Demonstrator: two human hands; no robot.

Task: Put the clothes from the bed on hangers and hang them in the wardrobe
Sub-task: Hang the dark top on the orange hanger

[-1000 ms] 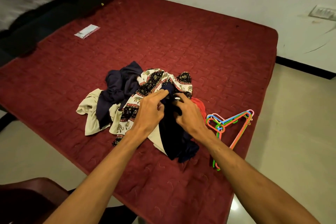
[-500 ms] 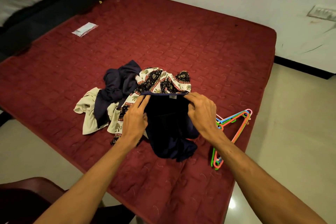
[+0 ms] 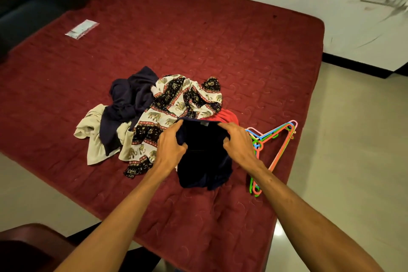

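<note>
1. A red quilted mattress point(image 3: 220, 51) is being viewed from its near corner, with pale floor and a white wall around it.
2. A dark navy garment point(image 3: 205, 159) is being held up at the near side of the clothes pile, just beside the hangers point(image 3: 277, 139). Its lower part is lying bunched on the mattress.
3. Its top edge is being pinched at both ends. The left hand point(image 3: 171, 141) is curled over the left end and the right hand point(image 3: 238, 141) over the right end. A small label point(image 3: 205, 124) is being shown mid-edge.
4. Behind it, nothing is yet being hung: an elephant-print garment point(image 3: 176, 104), a second navy piece point(image 3: 130, 99), a cream piece point(image 3: 92, 137) and a partly covered red piece point(image 3: 229, 116).
5. The fabric is being judged soft, light and limp, so it will droop and fold wherever it is unsupported.
6. The stitched top edge either side of the label is being judged the best hold, as that keeps the opening spread for a hanger.
7. The hangers are being judged stiff plastic. They are stacked and probably interlocked, so one may need pulling free by its hook.
</note>
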